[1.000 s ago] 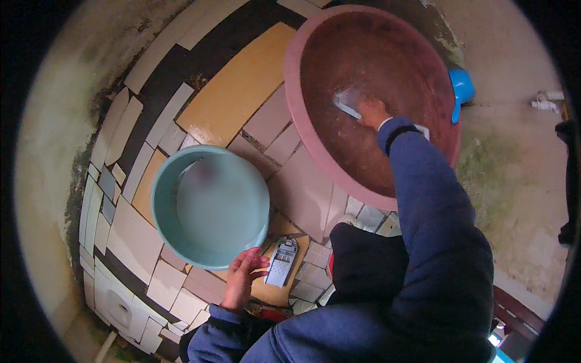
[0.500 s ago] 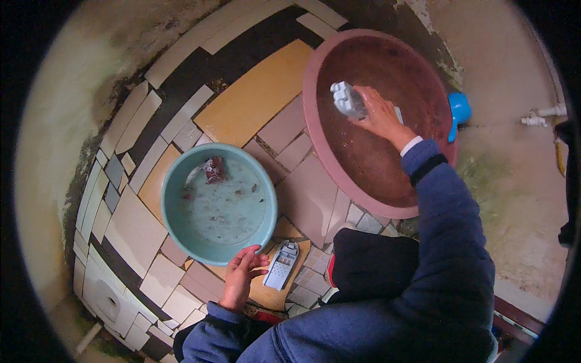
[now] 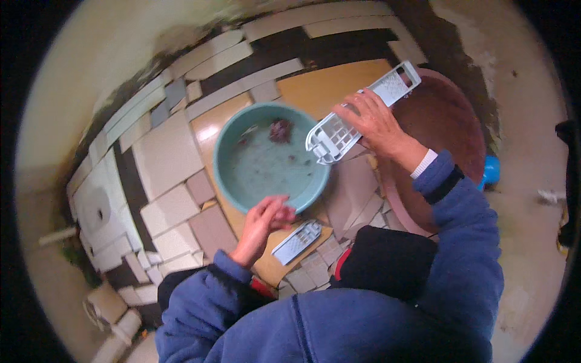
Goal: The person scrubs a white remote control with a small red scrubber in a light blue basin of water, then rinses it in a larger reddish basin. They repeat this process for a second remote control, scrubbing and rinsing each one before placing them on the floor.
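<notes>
Broken tiles in cream, pink, ochre and black pave the floor (image 3: 169,154), with stained walls curving up the left and right sides of the frame. At lower left a white slab (image 3: 115,227) with a dark hole is set among them. Left of centre sits a round teal basin (image 3: 223,169) of cloudy water, a dark red lump (image 3: 280,130) near its upper edge and small scraps around it. A large pink tub (image 3: 399,209) takes up the right, a blue dipper (image 3: 491,170) at its far side.

The right hand (image 3: 378,124), at upper centre, grips a long pale grater (image 3: 389,89) around its middle. The grater slants across the gap between the two vessels: its slotted lower end overlaps the basin's right rim, its upper end the tub's upper-left edge. Whether it touches either rim I cannot tell. The widest stretch of tile lies left of the basin; on its right, the passage is narrow.

The left hand (image 3: 266,221), blurred, is loosely curled beside the basin's lower rim and appears to hold nothing; contact there is unclear. Just right of it, a second pale grater (image 3: 296,243) lies on ochre tile, close to the dark-clad knee (image 3: 387,260).
</notes>
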